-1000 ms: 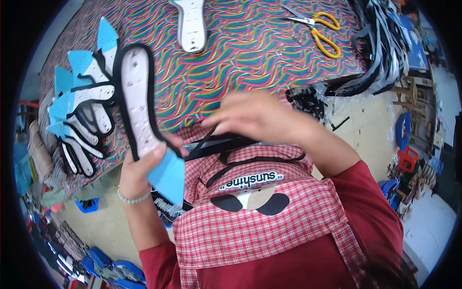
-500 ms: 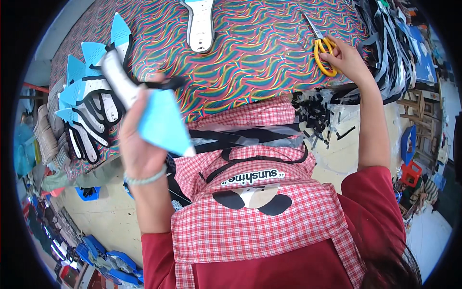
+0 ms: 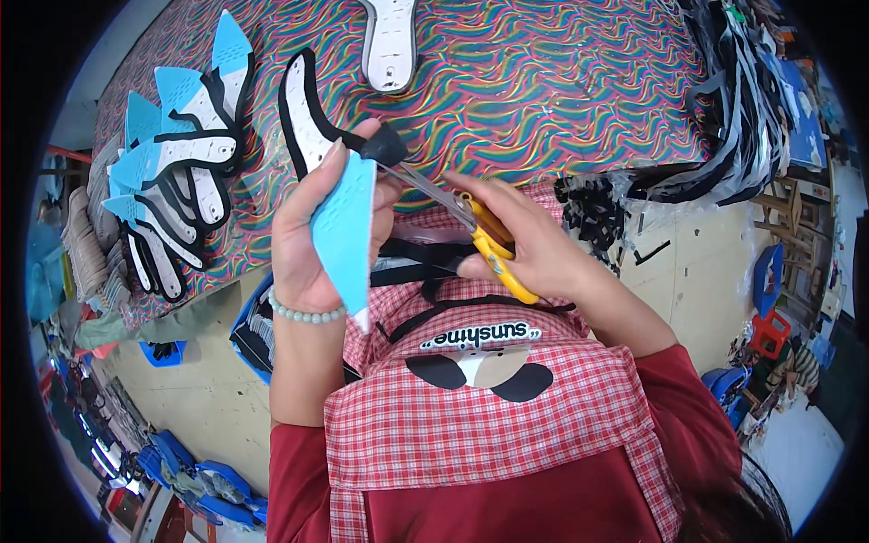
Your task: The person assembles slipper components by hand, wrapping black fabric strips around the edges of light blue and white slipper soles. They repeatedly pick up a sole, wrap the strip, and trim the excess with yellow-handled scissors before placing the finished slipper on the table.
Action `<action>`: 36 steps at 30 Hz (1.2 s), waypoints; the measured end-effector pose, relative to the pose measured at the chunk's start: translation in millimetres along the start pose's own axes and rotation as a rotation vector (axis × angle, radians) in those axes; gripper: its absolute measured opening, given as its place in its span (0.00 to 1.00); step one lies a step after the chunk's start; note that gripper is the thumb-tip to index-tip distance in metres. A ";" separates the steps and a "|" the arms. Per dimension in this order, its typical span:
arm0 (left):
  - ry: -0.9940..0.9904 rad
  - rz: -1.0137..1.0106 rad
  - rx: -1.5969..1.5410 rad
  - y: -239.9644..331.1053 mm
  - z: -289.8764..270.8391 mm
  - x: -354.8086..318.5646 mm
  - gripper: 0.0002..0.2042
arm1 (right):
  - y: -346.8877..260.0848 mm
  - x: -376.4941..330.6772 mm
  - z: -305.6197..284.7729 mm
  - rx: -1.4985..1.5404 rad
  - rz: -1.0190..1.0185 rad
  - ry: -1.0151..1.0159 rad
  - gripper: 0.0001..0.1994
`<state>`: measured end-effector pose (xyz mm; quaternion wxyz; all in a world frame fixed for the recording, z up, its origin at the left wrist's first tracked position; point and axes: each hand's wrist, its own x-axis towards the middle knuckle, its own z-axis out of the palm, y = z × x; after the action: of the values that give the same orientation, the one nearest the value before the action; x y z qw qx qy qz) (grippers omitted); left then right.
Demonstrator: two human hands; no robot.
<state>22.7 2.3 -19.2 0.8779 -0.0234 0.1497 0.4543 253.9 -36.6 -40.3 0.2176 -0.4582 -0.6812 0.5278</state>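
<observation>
My left hand (image 3: 312, 244) is clenched around a blue and white shoe piece (image 3: 344, 226) with black trim, held up over my lap just off the near edge of the desk (image 3: 543, 90). My right hand (image 3: 534, 249), at 3 o'clock from it, grips the yellow-handled scissors (image 3: 471, 231), fingers through the loops, blade tips meeting the black edge at the top of the piece. The piece looks light and floppy, so I judge it best pinched along its middle, close to the cut. At 9 o'clock lies a stack of finished pieces (image 3: 172, 181); at 12 o'clock, 1 white sole piece (image 3: 389, 45).
</observation>
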 end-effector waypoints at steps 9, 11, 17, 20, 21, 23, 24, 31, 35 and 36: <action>-0.118 -0.016 0.008 4.1 -8.2 5.5 0.21 | -1.1 10.0 -1.8 -0.169 -0.154 0.141 0.41; -0.024 0.040 0.165 3.4 -9.3 11.9 0.22 | 0.7 0.1 -7.3 -0.202 -0.108 0.150 0.40; 0.253 0.362 0.835 -13.7 4.6 16.6 0.19 | 35.2 -2.6 -91.7 -0.801 -0.062 0.499 0.28; 0.203 0.434 0.980 -28.5 2.2 19.5 0.17 | 16.3 12.9 -96.6 -0.471 -0.161 0.591 0.16; 0.156 0.428 1.002 -34.1 2.7 20.9 0.17 | 4.5 18.7 -76.8 -0.197 -0.195 0.451 0.13; 0.046 0.442 1.055 -44.6 -6.1 24.9 0.19 | -17.0 31.3 -29.4 -0.016 -0.254 0.306 0.10; 0.025 0.550 1.087 -47.5 -3.5 24.4 0.22 | -22.7 35.5 -13.4 -0.105 -0.275 0.298 0.09; -0.342 0.689 0.710 15.3 36.5 -7.8 0.32 | -1.9 35.4 14.8 -0.223 -0.364 0.179 0.11; -0.271 0.539 0.737 11.6 39.8 -7.1 0.40 | -8.4 36.2 37.6 0.936 0.388 -0.185 0.17; -0.343 0.408 0.668 13.9 43.1 -9.9 0.46 | -4.9 32.1 38.9 0.840 0.428 -0.375 0.17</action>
<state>16.5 10.2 26.1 0.7415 0.3684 0.1422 0.5424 206.0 -29.5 -55.3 0.1440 -0.3579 -0.3285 0.8621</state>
